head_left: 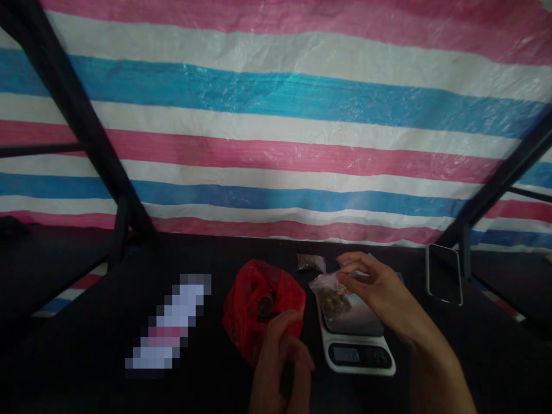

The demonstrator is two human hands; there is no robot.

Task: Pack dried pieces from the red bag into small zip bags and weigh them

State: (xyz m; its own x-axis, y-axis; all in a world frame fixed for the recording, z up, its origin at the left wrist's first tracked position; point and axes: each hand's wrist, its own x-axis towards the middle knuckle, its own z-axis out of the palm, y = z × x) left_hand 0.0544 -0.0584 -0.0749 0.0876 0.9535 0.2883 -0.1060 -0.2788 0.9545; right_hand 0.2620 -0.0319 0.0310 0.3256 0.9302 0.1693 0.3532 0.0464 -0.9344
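A white digital scale [362, 352] stands on the black table, and a small clear bag [335, 305] with brownish contents rests on its plate. My right hand [373, 284] is over the scale, thumb and fingers pinched at the top edge of that bag. Left of the scale lies an open red plastic bag [245, 310]; what is inside it is too dark to name. My left hand [287, 356] is at the near right edge of the red bag, fingers curved and apart, with nothing visible in them.
Behind the scale lies another small bag [311, 263] with dark contents. A phone [444, 275] lies at the right. A blurred pale strip [175, 322] is at the left. Dark frame bars [92, 126] and a striped sheet [280, 155] rise behind the table.
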